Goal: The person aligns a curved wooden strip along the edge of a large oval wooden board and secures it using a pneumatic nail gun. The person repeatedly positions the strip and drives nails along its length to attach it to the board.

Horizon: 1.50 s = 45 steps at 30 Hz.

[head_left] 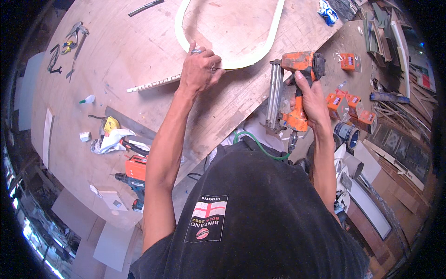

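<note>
Clearly nearer, the left hand (200, 69) seemingly grasped the white U-shaped strip (246, 62) at its bend, long axis forward; rightward, the right hand (317, 104) gripped a nail gun (296, 120).

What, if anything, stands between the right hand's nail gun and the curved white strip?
Nothing visible does: only tabletop shows between the nail gun and the strip. The left hand grips the strip farther left, apart from the gun.
</note>
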Tool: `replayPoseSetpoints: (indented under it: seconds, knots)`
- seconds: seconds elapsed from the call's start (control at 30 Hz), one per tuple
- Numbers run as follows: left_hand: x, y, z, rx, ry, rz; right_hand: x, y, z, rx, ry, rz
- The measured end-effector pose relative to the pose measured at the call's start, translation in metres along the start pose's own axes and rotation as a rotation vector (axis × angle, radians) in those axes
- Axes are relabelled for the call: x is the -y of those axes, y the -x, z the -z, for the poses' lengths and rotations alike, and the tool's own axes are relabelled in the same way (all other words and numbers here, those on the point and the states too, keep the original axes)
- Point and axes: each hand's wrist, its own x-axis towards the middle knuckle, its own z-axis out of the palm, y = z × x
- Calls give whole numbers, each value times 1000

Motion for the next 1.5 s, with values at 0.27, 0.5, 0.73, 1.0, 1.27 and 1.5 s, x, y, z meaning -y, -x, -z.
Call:
replayPoseSetpoints:
  seconds: [0.27, 0.5, 0.73, 1.0, 1.27, 1.5]
  knots:
    - [0, 0, -1, 19, -17, -3, 4, 1, -11, -8, 17, 0]
    - [1, 7, -6, -17, -7, -65, -24, -31, 9, -79, -155, -78]
    - [-1, 5, -7, -16, -15, -74, -121, -109, 35, -211, -665, -116]
    - [-3, 4, 0, 7, -24, -81, -122, -166, 72, -231, -408, 26]
    - [-11, 0, 8, 69, -49, -52, -122, -279, 109, -293, -512, 65]
    - [-18, -2, 11, 109, -87, -24, -121, -328, 106, -727, 234, 22]
